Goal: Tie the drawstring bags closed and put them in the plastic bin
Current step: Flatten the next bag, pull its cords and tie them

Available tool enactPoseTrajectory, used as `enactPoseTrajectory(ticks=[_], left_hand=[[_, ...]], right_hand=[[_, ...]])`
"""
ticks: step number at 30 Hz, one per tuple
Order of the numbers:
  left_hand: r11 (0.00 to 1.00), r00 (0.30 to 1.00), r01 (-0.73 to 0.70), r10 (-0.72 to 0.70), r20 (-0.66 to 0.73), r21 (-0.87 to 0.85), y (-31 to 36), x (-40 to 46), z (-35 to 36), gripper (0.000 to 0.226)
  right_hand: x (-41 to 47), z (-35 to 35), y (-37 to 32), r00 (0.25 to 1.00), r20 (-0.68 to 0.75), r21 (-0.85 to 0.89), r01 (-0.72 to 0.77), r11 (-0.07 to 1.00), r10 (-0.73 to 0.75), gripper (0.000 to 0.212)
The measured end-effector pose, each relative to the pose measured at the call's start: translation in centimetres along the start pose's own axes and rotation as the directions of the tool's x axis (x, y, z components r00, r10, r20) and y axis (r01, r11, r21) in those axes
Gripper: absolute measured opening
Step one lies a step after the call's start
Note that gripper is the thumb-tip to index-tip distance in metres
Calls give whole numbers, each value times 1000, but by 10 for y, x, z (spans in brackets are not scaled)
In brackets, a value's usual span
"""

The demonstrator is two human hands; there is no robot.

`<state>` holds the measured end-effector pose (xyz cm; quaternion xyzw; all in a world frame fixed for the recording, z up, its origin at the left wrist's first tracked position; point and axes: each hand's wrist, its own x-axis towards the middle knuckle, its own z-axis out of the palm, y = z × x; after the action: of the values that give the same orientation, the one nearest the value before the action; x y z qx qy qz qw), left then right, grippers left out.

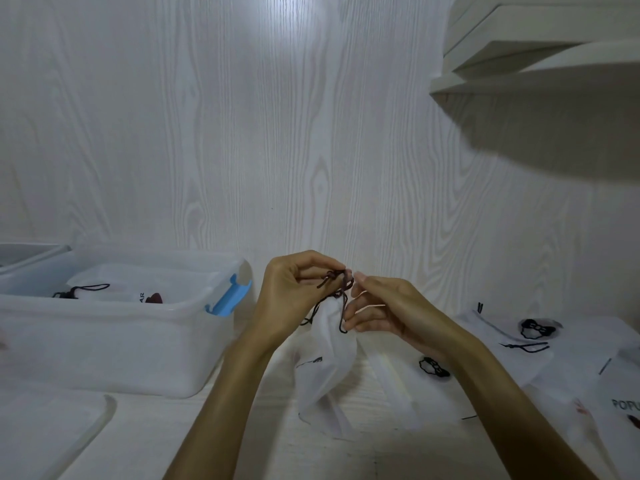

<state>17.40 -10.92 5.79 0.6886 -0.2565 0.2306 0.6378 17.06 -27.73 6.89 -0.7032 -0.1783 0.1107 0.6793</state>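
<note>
Centre frame: left hand (291, 289) and right hand (377, 306) pinch the thin dark drawstring cord (337, 289) atop a limp white fabric bag (327, 362) above the bench (242, 441). Likely light, floppy; hold by cord. Translucent plastic bin (114, 341) left.

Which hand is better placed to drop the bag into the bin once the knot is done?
Left hand, probably: the plastic bin sits on its side, while the right hand would have to cross over. Both pinch the drawstring now.
</note>
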Motion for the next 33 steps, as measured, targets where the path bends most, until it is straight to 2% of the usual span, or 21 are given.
enactPoseTrajectory(ticks=[4,10,13,17,20,23,28,33], left_hand=[[1000,1000,-6,6,20,-19,-1,0,0,16],[1000,1000,-10,10,-11,-6,-2,-1,-3,17],[999,999,42,-43,-28,-10,-2,-1,-5,21],[997,992,75,-78,-101,-26,-3,0,-4,20],[997,976,77,-79,-201,-18,-5,2,-11,16],[994,956,113,-107,-273,6,-10,4,-12,12],[986,931,139,-97,-351,95,-15,4,-7,6],[971,931,152,-78,-358,184,-15,3,-6,6]], right_hand=[[1,0,1,1000,10,29,25,999,-26,37],[4,-4,6,981,-120,-27,150,988,-152,22],[6,-4,8,956,-180,-131,210,969,-231,14],[12,-7,11,915,-213,-344,258,903,-342,15],[14,-16,12,876,-278,-399,268,877,-394,15],[14,-22,14,872,-266,-447,266,854,-410,15],[12,-34,15,863,-229,-621,226,750,-449,14],[9,-43,15,869,-174,-813,139,565,-464,12]])
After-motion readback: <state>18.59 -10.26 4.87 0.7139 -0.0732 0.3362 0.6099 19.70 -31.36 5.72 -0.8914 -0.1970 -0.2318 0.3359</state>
